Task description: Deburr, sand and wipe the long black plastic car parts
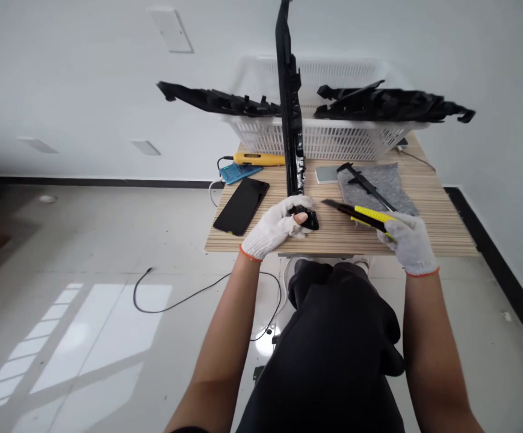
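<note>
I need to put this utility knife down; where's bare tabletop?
On the tabletop, the right side, between the gray cloth and right edge. A smaller patch borders the front edge between your left hand and right hand. Crowded: left side, with yellow tool, blue device and smartphone; also the cloth, under the calipers.

Long blk plastic part (292,114): narrow, w/ clips, ribs & moulded recesses along its length; shiny patches nr lower end; approx. vertical in view, lower end gripped in L hand (279,227) over bench (342,243), upper end reaching top edge of view. Utility knife (369,218): yel. & blk body, dark blade extended; handle gripped in R hand (406,237), knife slanting, blade tip directed L twd the part's lower end, nr it but apart.
</note>
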The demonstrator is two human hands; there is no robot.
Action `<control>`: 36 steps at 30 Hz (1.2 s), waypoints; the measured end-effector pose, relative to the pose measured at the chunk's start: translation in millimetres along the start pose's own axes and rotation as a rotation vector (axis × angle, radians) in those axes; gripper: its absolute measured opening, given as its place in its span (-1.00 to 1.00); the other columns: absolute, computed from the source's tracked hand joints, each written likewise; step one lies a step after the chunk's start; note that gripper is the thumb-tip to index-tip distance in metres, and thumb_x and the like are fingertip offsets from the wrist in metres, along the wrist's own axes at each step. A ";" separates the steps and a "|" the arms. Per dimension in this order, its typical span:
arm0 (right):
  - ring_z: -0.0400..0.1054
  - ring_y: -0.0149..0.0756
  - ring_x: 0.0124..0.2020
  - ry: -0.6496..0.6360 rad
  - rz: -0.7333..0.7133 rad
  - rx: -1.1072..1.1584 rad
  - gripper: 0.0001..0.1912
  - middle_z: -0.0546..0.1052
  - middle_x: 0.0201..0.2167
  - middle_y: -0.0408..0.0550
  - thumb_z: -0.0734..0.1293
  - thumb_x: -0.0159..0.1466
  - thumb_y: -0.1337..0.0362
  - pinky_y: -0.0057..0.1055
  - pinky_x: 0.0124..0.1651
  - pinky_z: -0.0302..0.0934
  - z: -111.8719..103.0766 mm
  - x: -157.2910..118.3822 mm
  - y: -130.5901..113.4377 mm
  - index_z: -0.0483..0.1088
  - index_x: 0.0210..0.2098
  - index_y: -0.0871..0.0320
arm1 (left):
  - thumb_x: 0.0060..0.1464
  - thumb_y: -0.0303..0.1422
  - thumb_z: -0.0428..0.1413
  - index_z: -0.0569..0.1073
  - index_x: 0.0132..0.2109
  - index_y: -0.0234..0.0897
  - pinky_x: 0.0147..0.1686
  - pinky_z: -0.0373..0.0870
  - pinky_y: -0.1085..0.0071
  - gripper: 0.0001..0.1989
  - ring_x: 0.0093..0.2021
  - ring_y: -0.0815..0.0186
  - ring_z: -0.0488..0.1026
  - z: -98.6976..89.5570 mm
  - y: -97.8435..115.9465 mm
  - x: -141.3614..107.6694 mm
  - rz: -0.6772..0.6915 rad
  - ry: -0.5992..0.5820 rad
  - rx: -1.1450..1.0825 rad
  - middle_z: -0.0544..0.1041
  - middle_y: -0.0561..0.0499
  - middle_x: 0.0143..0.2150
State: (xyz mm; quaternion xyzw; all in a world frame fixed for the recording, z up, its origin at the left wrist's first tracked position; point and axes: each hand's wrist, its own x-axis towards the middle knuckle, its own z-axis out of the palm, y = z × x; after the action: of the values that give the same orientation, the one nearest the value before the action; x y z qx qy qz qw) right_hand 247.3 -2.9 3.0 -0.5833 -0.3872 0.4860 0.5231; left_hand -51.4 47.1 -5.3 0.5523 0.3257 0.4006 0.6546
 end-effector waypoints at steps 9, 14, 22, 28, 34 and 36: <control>0.28 -0.38 -0.62 0.022 -0.118 -0.182 -0.74 0.44 -0.64 -0.18 0.56 -0.01 0.11 -0.42 -0.56 0.20 3.8 3.9 12.4 0.63 -0.37 0.10 | -0.06 0.13 0.37 0.44 0.13 -0.37 -0.42 0.56 0.50 -0.20 -0.33 0.25 0.63 -2.4 -0.6 -3.3 0.042 -0.049 -0.002 0.61 -0.11 -0.24; 0.28 -0.37 -0.62 0.022 -0.140 -0.197 -0.75 0.45 -0.64 -0.17 0.57 -0.01 0.10 -0.40 -0.55 0.19 2.3 4.6 11.7 0.63 -0.38 0.08 | -0.09 0.05 0.42 0.44 0.18 -0.41 -0.42 0.56 0.52 -0.17 -0.34 0.26 0.63 -1.0 0.5 -2.3 0.021 -0.035 -0.016 0.61 -0.10 -0.23; 0.26 -0.36 -0.61 -0.014 -0.108 -0.218 -0.76 0.45 -0.61 -0.15 0.58 -0.02 0.10 -0.38 -0.56 0.18 8.3 2.2 8.8 0.58 -0.42 0.05 | -0.05 -0.07 0.43 0.50 0.17 -0.42 -0.47 0.56 0.54 -0.27 -0.36 0.28 0.65 1.0 0.4 -2.0 -0.030 0.023 -0.001 0.61 -0.23 0.00; 0.26 -0.38 -0.61 -0.025 -0.112 -0.209 -0.76 0.45 -0.62 -0.17 0.57 -0.01 0.10 -0.40 -0.56 0.18 7.8 0.2 7.6 0.60 -0.40 0.07 | -0.06 -0.12 0.44 0.51 0.17 -0.40 -0.46 0.57 0.55 -0.29 -0.35 0.26 0.66 0.6 -1.9 -1.5 -0.042 0.034 -0.018 0.62 -0.22 -0.02; 0.25 -0.36 -0.63 -0.057 -0.082 -0.217 -0.77 0.43 -0.64 -0.17 0.57 -0.02 0.10 -0.37 -0.58 0.17 7.2 1.0 7.3 0.59 -0.41 0.04 | -0.03 -0.13 0.43 0.52 0.15 -0.38 -0.48 0.54 0.56 -0.34 -0.37 0.30 0.65 0.6 -2.6 -1.0 -0.039 0.022 -0.030 0.58 -0.26 0.10; 0.25 -0.36 -0.64 -0.049 -0.087 -0.215 -0.78 0.42 -0.65 -0.18 0.57 -0.01 0.09 -0.36 -0.59 0.16 6.5 1.3 8.4 0.59 -0.42 0.03 | -0.02 -0.13 0.42 0.52 0.15 -0.37 -0.47 0.54 0.57 -0.36 -0.36 0.31 0.65 0.5 -2.6 -1.2 -0.033 0.022 -0.022 0.58 -0.24 0.08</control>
State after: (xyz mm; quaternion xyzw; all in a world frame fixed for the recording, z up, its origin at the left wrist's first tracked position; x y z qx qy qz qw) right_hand 240.8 -1.4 -5.4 -0.6068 -0.4747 0.4326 0.4683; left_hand -51.1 45.7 -7.8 0.5352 0.3376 0.3991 0.6636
